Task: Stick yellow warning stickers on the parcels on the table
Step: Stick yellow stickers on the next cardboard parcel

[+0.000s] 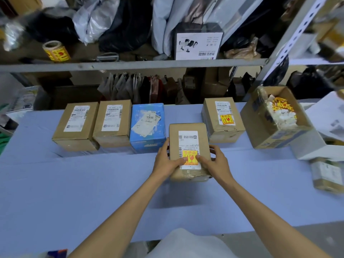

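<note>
yellow sticker (190,155) on cardboard parcel (202,140) | left hand (166,161) grips parcel | right hand (216,162) grips parcel | thumbs press sticker

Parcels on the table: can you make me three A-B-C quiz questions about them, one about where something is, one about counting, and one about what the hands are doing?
1. Where is the sticker roll?
A) on the shelf above the table
B) on the floor
C) in a hand

2. How many parcels are already stickered?
A) none
B) two
C) five

3. What are the hands doing?
A) hanging empty
B) cutting tape
C) holding a brown parcel, thumbs on its yellow sticker

Answers:
1 A: the roll lies at the shelf's left end.
2 B: the held parcel and the right-hand parcel beside it.
3 C: the left hand and right hand grip its sides.
</note>
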